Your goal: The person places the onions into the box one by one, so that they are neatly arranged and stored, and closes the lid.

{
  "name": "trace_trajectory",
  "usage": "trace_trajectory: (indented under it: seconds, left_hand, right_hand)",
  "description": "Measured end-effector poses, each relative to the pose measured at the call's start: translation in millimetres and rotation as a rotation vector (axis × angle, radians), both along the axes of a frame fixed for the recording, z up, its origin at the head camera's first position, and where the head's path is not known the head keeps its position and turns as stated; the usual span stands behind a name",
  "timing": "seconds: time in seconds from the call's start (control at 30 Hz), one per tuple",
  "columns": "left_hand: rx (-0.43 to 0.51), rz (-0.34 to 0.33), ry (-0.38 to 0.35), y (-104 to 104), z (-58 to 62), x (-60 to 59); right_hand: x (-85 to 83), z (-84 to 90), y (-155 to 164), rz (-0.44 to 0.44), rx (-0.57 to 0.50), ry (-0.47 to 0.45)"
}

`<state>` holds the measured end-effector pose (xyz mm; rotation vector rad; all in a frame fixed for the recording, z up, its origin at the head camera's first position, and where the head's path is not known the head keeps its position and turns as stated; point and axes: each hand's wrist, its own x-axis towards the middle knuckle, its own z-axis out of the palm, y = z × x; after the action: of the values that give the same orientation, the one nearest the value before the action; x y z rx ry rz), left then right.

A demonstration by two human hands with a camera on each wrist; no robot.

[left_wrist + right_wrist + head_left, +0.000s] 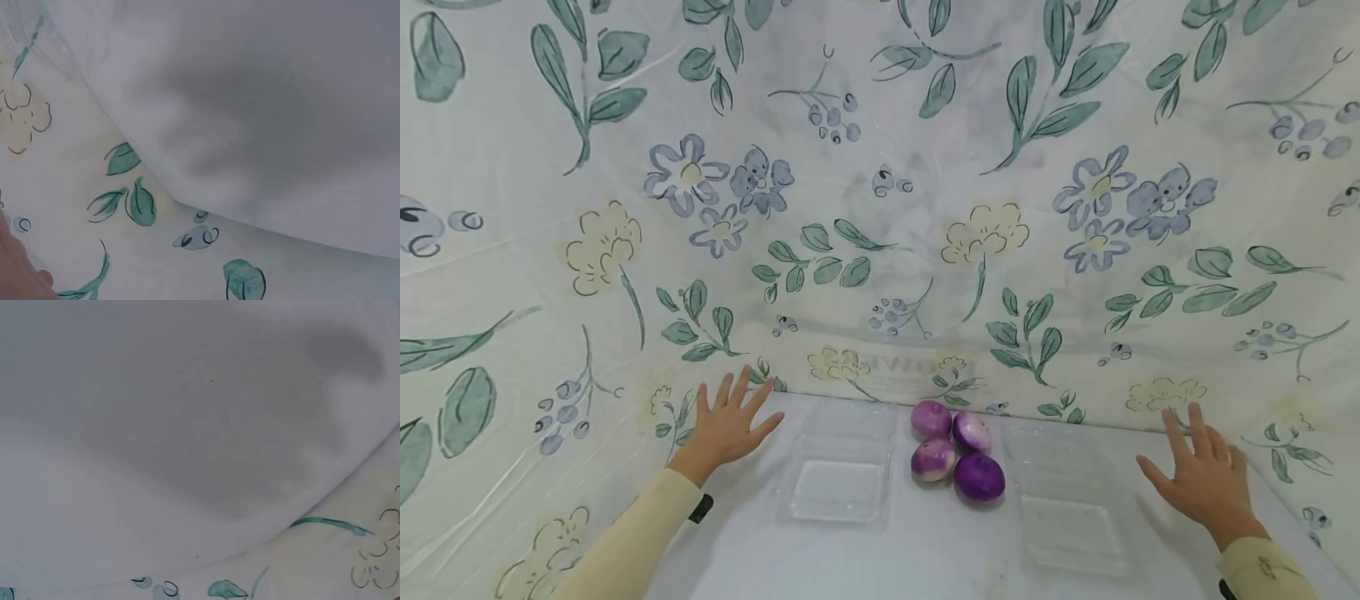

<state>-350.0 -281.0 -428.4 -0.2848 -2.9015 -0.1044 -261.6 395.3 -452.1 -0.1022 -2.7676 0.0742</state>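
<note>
While both hands lie flat, left hand (pixel 727 422) and right hand (pixel 1201 477) spread wide, holding nothing.

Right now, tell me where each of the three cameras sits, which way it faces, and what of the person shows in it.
Head: worn on the head, facing forward and down at the white table, four purple turnips, two clear trays; both spread hands, left hand and right hand, and cream sleeves show.
Left wrist: looks at table and floral cloth; only a sliver of skin at the lower left.
Right wrist: looks at table and cloth; no body shows.
Shared: all three see the table meeting the floral cloth.
</note>
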Motion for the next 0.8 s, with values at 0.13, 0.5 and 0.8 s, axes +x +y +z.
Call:
trace_trajectory:
  seconds: [0.13, 0.5, 0.8]
  left_hand:
    - [0.004, -0.047, 0.017, 6.9, -2.0, 5.5]
    - [0.136, -0.199, 0.046, 34.3, -11.9, 33.9]
    - [0.210, -0.295, -0.136, 47.9, -22.4, 60.3]
  right_hand:
    - [-2.8, 3.2, -5.6, 0.021, 0.001, 0.001]
    - [-8.2, 11.1, -20.6, 0.060, 0.008, 0.023]
    - [-13.3, 16.7, -30.9, 0.054, 0.017, 0.013]
